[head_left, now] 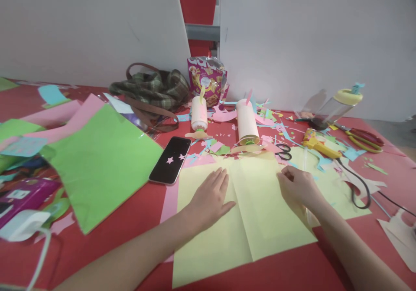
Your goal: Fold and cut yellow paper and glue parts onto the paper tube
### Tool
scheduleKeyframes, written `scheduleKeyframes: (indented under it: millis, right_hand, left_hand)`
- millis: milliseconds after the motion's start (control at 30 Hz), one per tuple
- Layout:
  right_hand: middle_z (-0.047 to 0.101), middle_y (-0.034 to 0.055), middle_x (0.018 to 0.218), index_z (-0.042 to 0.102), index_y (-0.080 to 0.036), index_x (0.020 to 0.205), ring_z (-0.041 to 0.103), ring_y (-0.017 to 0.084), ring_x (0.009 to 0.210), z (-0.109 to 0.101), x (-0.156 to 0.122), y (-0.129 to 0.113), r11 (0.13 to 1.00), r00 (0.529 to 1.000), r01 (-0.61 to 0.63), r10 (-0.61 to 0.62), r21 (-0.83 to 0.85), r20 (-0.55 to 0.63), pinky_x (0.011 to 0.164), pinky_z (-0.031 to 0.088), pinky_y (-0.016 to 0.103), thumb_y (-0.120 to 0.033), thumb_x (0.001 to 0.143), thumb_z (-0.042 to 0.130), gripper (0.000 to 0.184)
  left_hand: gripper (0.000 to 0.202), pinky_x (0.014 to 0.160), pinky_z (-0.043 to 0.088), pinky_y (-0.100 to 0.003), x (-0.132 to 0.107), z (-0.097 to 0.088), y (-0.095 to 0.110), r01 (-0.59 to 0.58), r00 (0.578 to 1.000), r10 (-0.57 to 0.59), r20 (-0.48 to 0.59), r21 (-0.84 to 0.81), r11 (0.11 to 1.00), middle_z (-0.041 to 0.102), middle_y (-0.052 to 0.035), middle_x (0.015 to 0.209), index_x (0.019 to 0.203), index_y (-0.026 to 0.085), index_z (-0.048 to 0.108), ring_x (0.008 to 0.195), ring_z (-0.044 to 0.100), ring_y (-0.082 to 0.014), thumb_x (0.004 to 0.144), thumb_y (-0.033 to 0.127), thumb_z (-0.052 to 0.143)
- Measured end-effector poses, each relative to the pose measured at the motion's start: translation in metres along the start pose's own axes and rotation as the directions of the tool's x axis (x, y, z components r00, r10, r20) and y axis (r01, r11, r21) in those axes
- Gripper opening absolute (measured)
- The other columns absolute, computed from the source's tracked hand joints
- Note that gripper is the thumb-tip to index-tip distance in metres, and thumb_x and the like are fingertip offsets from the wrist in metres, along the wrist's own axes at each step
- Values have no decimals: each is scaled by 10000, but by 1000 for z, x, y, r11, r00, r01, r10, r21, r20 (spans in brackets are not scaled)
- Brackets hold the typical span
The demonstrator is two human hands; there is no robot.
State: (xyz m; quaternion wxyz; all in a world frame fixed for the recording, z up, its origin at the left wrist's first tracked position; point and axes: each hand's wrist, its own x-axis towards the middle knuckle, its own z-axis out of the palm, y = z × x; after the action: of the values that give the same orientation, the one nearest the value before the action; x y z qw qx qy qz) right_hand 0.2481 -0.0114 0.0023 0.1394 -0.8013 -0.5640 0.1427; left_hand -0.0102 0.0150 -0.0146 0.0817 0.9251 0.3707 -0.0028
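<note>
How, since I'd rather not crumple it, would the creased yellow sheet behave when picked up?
The creased yellow sheet would probably be light and floppy, looking like thin paper. It would likely bend first along its central fold. It may resist lifting where the left hand rests.

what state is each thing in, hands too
Yellow paper: unfolded, creased
Left hand: open, flat on that paper
Right hand: curled, grip unclear
Phone: face up, dark
Scissors: lying flat, open or shut unclear
Glue gun: lying down, corded
Snack bag: upright
Clear container: yellow lid on
</note>
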Motion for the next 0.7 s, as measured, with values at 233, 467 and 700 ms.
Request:
scheduleKeyframes:
  millis: [233,467,700]
  right_hand:
    - [577,36,592,449,-197,544,519,160,544,4,-8,-12,953,1000,-21,13,-303,-29,468,302,232,-318,779,333,289]
    - [611,61,687,487,-191,619,556,180,619,5,-13,-12,918,999,-6,26,-398,45,489,298,245,-268,801,314,263]
    - [601,54,660,456,-199,580,553,191,633,0,-13,-6,922,996,-19,52,-387,76,499,309,244,-308,793,310,280]
  left_hand:
    - [1095,1013,37,-453,-5,-1,8,-9,997,13,76,-58,998,-40,-163,1395,1321,39,29,1254,-98,-310,557,788,264]
    - [1107,1012,-7,-444,-5,0,9,11,997,-5,76,-73,997,-42,-151,1399,1322,48,0,1252,-124,-299,545,792,262]
    - [1116,1012,-29,-443,-5,2,9,10,996,-4,84,-77,997,-46,-144,1400,1323,50,1,1249,-138,-297,536,801,247]
